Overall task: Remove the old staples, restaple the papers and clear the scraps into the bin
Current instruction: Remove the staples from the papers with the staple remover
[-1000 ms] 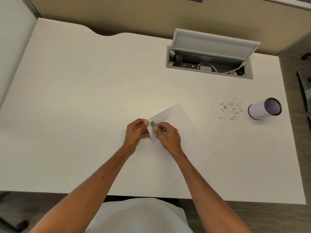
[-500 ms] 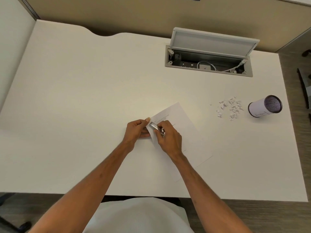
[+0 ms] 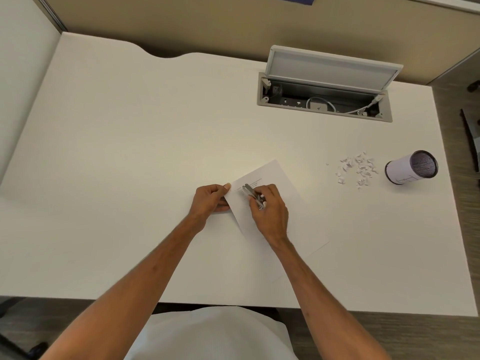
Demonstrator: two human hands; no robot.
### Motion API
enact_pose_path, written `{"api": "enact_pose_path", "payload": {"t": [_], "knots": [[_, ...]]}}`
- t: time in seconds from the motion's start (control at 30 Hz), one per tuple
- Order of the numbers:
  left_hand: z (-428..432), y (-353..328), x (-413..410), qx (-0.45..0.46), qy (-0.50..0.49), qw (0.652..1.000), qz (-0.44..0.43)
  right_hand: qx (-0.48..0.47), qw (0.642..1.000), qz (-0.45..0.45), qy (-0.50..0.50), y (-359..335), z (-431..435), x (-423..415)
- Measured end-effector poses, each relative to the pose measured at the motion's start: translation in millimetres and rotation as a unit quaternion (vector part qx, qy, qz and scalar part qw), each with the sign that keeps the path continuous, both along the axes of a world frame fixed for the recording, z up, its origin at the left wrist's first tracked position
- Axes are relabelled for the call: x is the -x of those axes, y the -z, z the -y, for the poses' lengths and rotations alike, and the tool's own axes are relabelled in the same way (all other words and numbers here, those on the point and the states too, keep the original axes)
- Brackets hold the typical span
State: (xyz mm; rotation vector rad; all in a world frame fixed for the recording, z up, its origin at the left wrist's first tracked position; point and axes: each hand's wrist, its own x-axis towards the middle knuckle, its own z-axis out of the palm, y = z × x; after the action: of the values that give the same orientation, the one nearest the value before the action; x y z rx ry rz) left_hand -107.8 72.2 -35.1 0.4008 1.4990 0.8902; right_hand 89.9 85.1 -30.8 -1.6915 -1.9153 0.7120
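Right hand [image 3: 270, 214] has slid its slim silver tool [image 3: 253, 196] a touch right, and the tip is now off the corner it was at half a second ago. White shirt [image 3: 207, 333] at the bottom edge, both bare forearms reaching up over the white desk [image 3: 130, 152]. Left hand [image 3: 210, 200] pinches the left corner of the papers [image 3: 298, 203], thumb on top, fingers curled beneath. The right hand's fingers wrap the tool, its tip pointing upper left onto the sheet. That hand covers the middle of the papers, and the staple is too small to make out. The papers lie tilted at centre frame. Further right, well apart, a scatter of paper scraps [image 3: 357, 170], and just beside them the small mesh bin [image 3: 405, 171] on its side, mouth facing right. Beyond, upper right, the desk's cable hatch [image 3: 324, 115] stands open, lid [image 3: 332, 68] raised, with a white cable [image 3: 319, 102] coiled inside.
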Motion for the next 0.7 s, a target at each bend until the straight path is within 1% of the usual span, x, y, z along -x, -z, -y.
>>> {"api": "enact_pose_path", "payload": {"t": [0.13,0.3,0.4,0.53,0.7], "knots": [[3,2,2,-0.001,0.006,1.000,-0.023,0.021,0.999,-0.040,0.023,-2,-38,-3],[11,4,1,-0.006,0.006,0.999,-0.035,0.060,0.995,-0.041,0.062,-5,-124,-13],[16,7,2,-0.007,-0.001,0.999,-0.037,0.084,0.993,-0.048,0.060,-7,-175,-21],[18,9,4,-0.010,-0.007,0.999,-0.036,0.113,0.993,-0.015,0.022,1,-224,-25],[16,10,6,-0.022,0.000,0.999,-0.033,0.097,0.995,0.029,-0.009,4,-245,-25]]}}
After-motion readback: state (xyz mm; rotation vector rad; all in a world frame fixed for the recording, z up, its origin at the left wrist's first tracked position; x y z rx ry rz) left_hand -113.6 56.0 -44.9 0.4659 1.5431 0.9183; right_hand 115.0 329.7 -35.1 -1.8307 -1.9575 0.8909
